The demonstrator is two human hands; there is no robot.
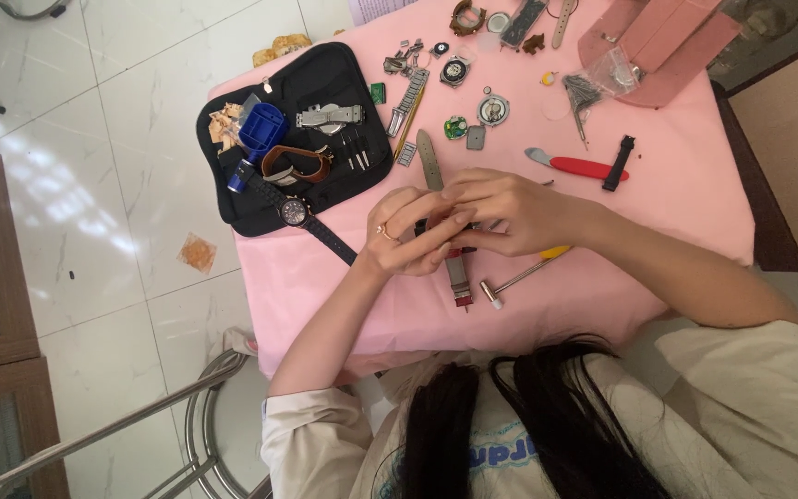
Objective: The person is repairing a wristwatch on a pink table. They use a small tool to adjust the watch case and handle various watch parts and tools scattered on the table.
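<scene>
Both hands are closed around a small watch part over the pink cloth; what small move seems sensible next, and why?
Probably a slight lowering of the watch part onto the pink cloth. The left hand and right hand clasp it together, hiding most of it, while its strap hangs toward the small hammer. Resting it would likely steady the grip.

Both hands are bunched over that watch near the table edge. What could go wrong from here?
1. The watch strap hangs close to the table edge; a slip could drop it to the floor.
2. The small hammer beside the right hand could be knocked off.
</scene>
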